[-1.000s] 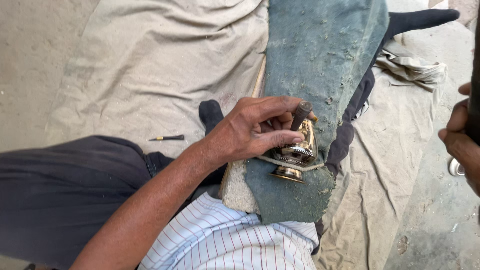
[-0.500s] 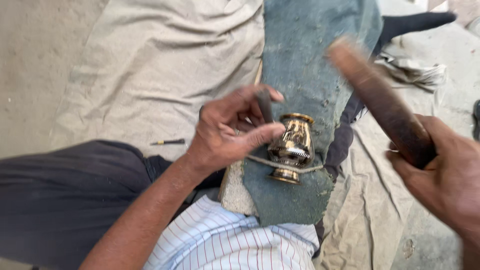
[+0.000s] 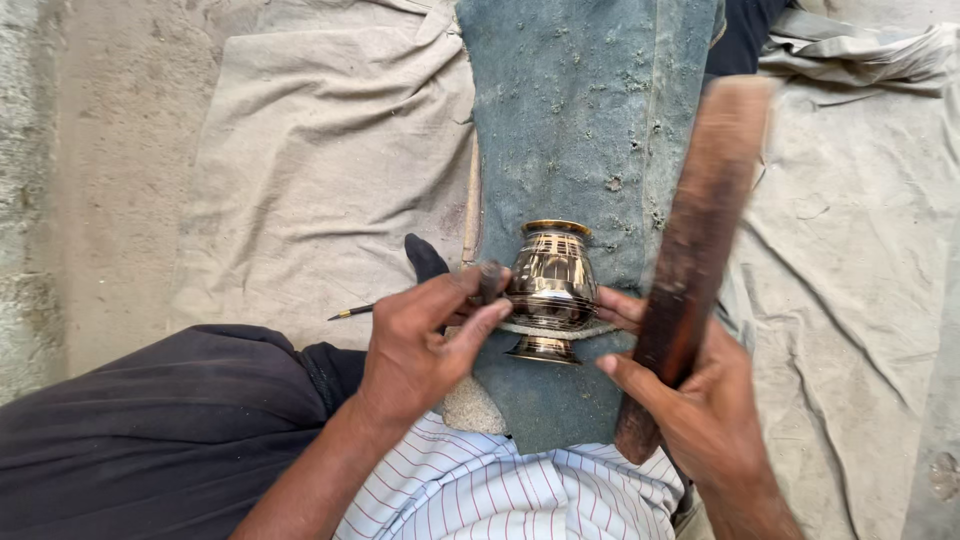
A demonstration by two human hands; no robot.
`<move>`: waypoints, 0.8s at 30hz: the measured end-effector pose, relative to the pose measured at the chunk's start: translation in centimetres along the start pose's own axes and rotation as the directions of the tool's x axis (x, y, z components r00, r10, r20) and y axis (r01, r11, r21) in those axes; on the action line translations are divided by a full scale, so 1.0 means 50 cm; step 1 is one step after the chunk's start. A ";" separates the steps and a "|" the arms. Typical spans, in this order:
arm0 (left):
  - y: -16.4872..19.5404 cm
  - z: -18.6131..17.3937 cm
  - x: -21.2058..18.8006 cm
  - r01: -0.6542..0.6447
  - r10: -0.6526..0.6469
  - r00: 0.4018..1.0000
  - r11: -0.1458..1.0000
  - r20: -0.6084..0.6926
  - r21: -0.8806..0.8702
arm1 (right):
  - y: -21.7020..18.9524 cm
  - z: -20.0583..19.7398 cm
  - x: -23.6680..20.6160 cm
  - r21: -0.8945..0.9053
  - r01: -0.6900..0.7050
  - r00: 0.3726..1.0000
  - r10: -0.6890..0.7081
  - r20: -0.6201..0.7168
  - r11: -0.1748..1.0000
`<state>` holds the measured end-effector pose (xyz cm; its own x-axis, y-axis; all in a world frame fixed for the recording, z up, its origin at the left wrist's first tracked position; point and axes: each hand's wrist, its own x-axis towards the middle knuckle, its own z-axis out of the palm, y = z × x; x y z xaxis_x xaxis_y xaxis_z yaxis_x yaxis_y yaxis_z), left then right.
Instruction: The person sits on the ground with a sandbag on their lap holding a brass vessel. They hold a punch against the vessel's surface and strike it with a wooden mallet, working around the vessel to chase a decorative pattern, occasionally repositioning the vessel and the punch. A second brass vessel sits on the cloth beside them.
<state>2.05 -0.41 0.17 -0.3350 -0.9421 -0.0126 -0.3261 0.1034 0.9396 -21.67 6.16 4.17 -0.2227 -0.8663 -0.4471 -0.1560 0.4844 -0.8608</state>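
Beige cloth point(image 3: 300, 150) on the floor, green pad point(image 3: 590, 110) over our lap. Brass pot point(image 3: 550, 288) lies on the pad; left hand point(image 3: 425, 345) pinches a small tool point(image 3: 489, 282) against it, right hand point(image 3: 705, 400) grips the wooden stick point(image 3: 695, 250). We keep the pot pinned, strike light and square.

Beige cloth point(image 3: 320, 150) over the ground; thin dark pencil-like tool point(image 3: 350, 313) on it.

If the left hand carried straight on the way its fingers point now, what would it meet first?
The left hand points rightward, holding a small dark tool whose tip sits at the side of the small brass pot lying on the blue-green padded board. It would likely meet the pot first; whether the tool already touches it is unclear.
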 end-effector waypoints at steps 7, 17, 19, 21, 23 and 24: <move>-0.008 -0.026 0.028 -0.094 0.094 0.995 0.995 0.022 0.024 | 0.013 -0.029 -0.002 0.039 -0.036 0.994 0.032 0.108 0.999; 0.121 0.014 0.151 -0.213 0.184 0.902 0.977 0.390 0.030 | 0.003 -0.136 -0.026 0.137 -0.016 0.998 0.025 -0.061 0.990; 0.132 0.018 0.160 -0.253 0.195 0.887 0.963 0.419 0.087 | 0.004 -0.164 -0.033 0.065 -0.004 0.997 0.009 -0.081 0.998; 0.143 0.018 0.167 -0.269 0.181 0.864 0.955 0.469 0.127 | 0.014 -0.188 -0.038 -0.027 0.011 0.995 -0.014 -0.096 1.000; 0.151 0.015 0.172 -0.317 0.202 0.840 0.936 0.504 0.153 | 0.033 -0.203 -0.046 -0.029 0.036 0.986 -0.040 -0.163 0.999; 0.154 0.014 0.174 -0.356 0.231 0.826 0.921 0.514 0.159 | 0.045 -0.208 -0.048 -0.031 0.049 0.979 -0.054 -0.196 0.998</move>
<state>-3.99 -7.57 7.08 -0.8063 -0.5907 0.0305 -0.3219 0.4816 0.8151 -31.48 10.61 5.86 -0.3981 -0.8504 -0.3439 -0.1961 0.4451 -0.8737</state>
